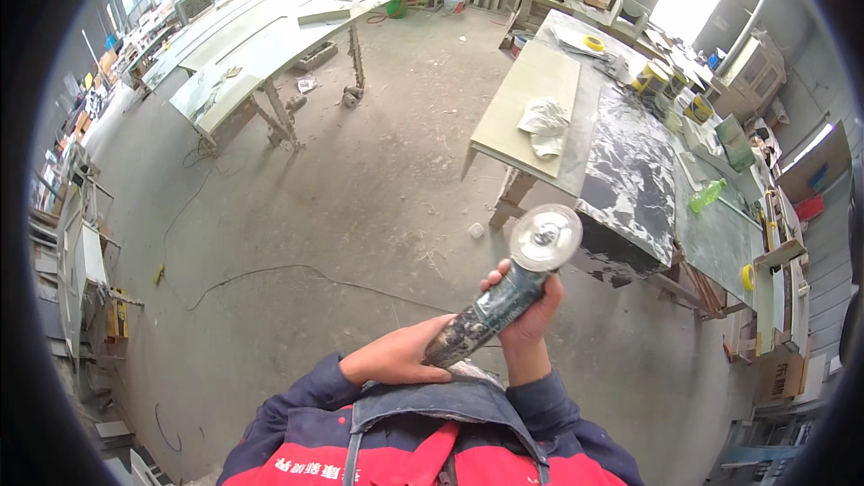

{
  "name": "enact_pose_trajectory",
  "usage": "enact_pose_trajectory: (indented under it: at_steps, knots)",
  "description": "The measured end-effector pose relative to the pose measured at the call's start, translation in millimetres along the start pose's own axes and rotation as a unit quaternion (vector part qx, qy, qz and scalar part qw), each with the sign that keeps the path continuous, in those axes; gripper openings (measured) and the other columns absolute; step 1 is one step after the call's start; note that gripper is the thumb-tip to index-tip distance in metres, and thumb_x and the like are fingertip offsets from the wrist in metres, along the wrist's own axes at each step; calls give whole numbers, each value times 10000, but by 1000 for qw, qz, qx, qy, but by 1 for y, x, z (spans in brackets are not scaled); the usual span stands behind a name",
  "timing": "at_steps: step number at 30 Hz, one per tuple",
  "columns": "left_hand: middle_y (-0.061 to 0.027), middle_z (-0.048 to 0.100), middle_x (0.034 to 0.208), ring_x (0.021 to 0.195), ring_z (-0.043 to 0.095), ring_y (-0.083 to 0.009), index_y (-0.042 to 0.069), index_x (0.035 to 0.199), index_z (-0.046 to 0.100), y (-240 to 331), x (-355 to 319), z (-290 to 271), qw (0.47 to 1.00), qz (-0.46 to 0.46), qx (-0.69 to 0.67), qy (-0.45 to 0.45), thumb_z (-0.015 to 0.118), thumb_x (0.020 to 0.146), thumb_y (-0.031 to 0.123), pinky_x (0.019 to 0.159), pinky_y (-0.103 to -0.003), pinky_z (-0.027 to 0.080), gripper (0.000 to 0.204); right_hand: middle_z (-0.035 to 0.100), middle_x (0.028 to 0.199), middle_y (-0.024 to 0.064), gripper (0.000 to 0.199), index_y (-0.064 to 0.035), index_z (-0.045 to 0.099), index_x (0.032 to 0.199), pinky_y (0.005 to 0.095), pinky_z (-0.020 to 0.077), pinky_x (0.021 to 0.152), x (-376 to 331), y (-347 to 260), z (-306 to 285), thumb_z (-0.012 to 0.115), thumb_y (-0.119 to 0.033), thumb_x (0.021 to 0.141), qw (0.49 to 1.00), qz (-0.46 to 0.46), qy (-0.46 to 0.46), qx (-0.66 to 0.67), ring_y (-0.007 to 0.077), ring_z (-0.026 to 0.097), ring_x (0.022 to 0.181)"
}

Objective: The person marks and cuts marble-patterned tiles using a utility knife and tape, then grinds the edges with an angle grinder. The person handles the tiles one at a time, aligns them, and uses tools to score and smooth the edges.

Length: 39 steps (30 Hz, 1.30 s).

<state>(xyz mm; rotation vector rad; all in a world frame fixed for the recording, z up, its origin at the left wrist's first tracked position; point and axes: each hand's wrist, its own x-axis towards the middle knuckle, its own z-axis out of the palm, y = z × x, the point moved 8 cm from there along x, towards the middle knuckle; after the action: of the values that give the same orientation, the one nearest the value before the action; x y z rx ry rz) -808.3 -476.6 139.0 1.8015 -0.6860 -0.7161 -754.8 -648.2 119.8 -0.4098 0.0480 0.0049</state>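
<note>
- Closest in is the person's chest, in a red and dark blue work jacket (432, 441).
- The left hand (400, 355) is curled around the back end of an angle grinder (499, 301), close to the chest.
- The right hand (531, 306) is wrapped tight around the middle of the tool, with the fingers closed on it.
- The grinder has a dark green body, dusty and worn. It tilts up and to the right, held in the air in front of the person.
- At its top end is a round, flat, shiny grey disc (544, 237). It faces up at the camera.
- Under the tool is a dusty grey floor (360, 207) with a thin cable (270, 274) lying on it.
- Just past the disc is a black and white marble slab (630, 180) on a long workbench.
- A white rag (544, 121) lies on a pale slab (522, 99) beside it.
- Far back stand tables with big pale boards (261, 27).
</note>
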Motion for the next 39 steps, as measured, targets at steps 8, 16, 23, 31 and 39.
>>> enact_pose_trajectory:
  at_steps: [8, 16, 23, 31, 39]
  knots:
    - [-234, 642, 1355, 1214, 663, -329, -13, 1519, 440, -49, -100, -133, 981, -82, -9, 173, 820, 817, 176, 1019, -393, 513, 821, 704, 1078, 143, 581, -4, 642, 1196, 451, 614, 889, 96, 171, 84, 632, -529, 947, 982, 171, -22, 74, 278, 728, 955]
    - [-203, 717, 1198, 1126, 702, -324, -26, 1407, 542, -117, -119, -239, 940, -148, -28, 306, 808, 807, 149, 1004, -383, 514, 680, 726, 1038, 132, 503, -21, 652, 1198, 427, 623, 862, 203, 306, 117, 652, -460, 954, 951, 296, -59, 61, 267, 734, 897]
    - [-205, 725, 1153, 1077, 719, -327, -29, 1381, 552, -159, -44, -385, 934, -180, 32, 308, 840, 799, 193, 960, -389, 536, 686, 719, 1012, 117, 454, -62, 653, 1196, 424, 618, 844, 368, 358, 133, 686, -434, 938, 937, 332, -54, 93, 261, 726, 867]
    - [-217, 722, 1174, 1076, 729, -340, -24, 1433, 522, -144, 106, -560, 956, -146, 50, 250, 846, 832, 231, 932, -406, 554, 730, 725, 1026, 131, 517, -35, 664, 1148, 427, 628, 836, 579, 323, 154, 655, -508, 939, 962, 259, -53, 70, 260, 735, 888]
    - [-283, 674, 1247, 1158, 665, -443, 2, 1474, 487, -178, 303, -684, 991, -55, 70, 96, 799, 844, 221, 962, -433, 534, 736, 714, 1012, 145, 672, 13, 650, 1172, 422, 612, 880, 754, 239, 105, 608, -606, 913, 989, 115, -6, 92, 266, 723, 934]
